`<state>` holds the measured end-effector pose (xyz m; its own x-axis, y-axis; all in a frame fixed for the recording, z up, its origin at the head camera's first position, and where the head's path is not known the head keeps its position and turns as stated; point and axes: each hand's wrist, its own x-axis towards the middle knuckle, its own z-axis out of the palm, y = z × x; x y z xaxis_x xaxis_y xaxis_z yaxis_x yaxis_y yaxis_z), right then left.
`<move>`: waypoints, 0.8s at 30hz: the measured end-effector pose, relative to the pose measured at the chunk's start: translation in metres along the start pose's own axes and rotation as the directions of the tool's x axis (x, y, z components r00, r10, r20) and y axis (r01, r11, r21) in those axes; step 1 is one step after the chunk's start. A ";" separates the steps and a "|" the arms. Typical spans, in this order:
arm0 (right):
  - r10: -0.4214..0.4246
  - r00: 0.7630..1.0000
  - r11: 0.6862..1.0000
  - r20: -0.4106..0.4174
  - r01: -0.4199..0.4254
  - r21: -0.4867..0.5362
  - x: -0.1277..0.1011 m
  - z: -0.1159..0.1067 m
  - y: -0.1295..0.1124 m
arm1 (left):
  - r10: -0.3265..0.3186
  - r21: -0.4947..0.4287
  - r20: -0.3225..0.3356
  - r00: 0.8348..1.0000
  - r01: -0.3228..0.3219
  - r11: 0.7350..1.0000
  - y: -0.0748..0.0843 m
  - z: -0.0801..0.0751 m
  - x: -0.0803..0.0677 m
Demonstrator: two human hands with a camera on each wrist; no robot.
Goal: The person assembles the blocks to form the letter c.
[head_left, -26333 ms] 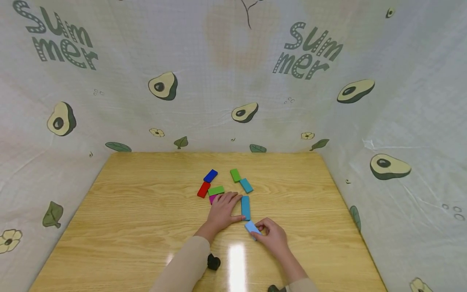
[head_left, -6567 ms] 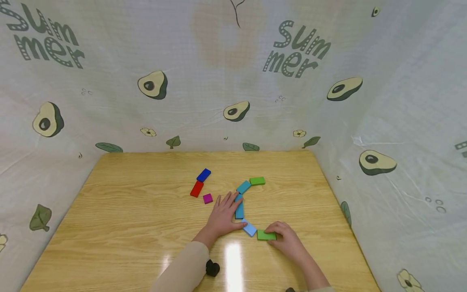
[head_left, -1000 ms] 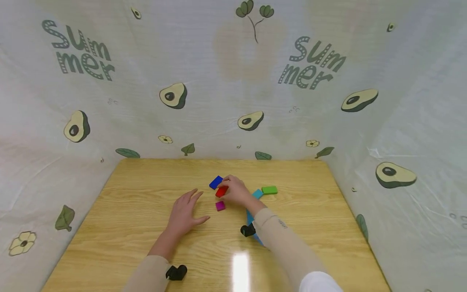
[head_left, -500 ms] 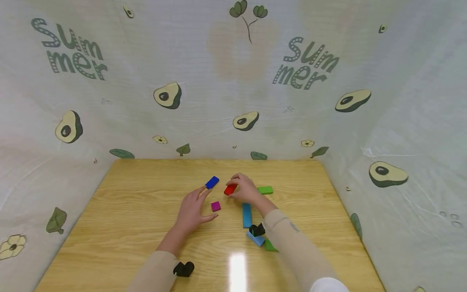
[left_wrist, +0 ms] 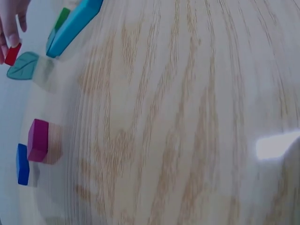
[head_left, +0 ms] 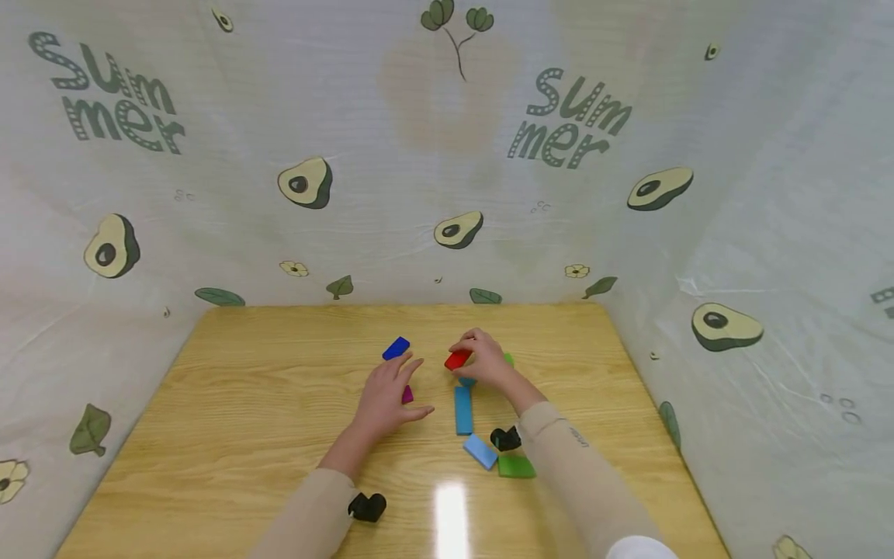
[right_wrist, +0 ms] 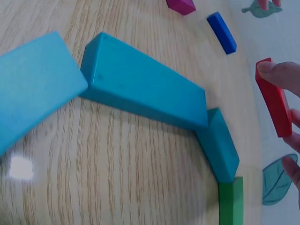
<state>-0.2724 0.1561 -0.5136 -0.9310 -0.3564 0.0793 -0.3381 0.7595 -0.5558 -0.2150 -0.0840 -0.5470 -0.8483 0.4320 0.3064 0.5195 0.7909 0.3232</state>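
My right hand [head_left: 487,360] pinches a red block [head_left: 457,359], held raised in the right wrist view between thumb and fingers. My left hand [head_left: 386,397] hovers with fingers spread, holding nothing, over a small magenta block [head_left: 408,395] that it partly covers. Just beyond its fingertips lies a dark blue block [head_left: 396,348]. Below the right hand a curved row runs from a green block [head_left: 508,359], mostly covered by the hand, through a teal block [right_wrist: 218,145], a long blue block [head_left: 463,411] and a light blue block [head_left: 480,452] to a nearer green block [head_left: 516,466].
The wooden table [head_left: 265,435] is enclosed by a pale printed cloth [head_left: 377,116] at the back and sides. A black wrist camera [head_left: 367,507] sits on the left sleeve and another black camera [head_left: 506,439] on the right, above the row's near end.
Earlier the blocks were set into a curved row, the far green block turned sideways. Since then my right hand has taken the red block from beside the dark blue one rightward; my left hand moved right.
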 end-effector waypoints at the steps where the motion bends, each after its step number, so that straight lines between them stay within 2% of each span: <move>1: 0.003 1.000 1.000 -0.005 -0.003 0.005 -0.001 -0.001 0.003 | 0.007 0.001 -0.003 1.000 -0.007 1.000 0.002 0.001 0.002; 6: 0.028 0.999 0.999 -0.023 -0.028 0.028 -0.007 -0.007 0.014 | 0.016 -0.026 0.004 1.000 -0.016 1.000 0.011 0.008 0.007; 16: 0.142 0.989 0.984 -0.050 -0.135 0.116 -0.020 -0.012 0.038 | 0.032 -0.018 0.088 0.996 -0.030 0.999 0.027 0.028 0.017; 24: 0.164 0.982 0.978 -0.096 -0.149 0.148 -0.030 -0.021 0.059 | 0.042 -0.019 0.157 0.987 -0.039 0.999 0.044 0.043 0.027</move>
<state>-0.2673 0.2229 -0.5314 -0.9826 -0.1735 0.0662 -0.1719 0.7152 -0.6775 -0.2193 -0.0192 -0.5634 -0.8315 0.5271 0.1755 0.5543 0.7652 0.3275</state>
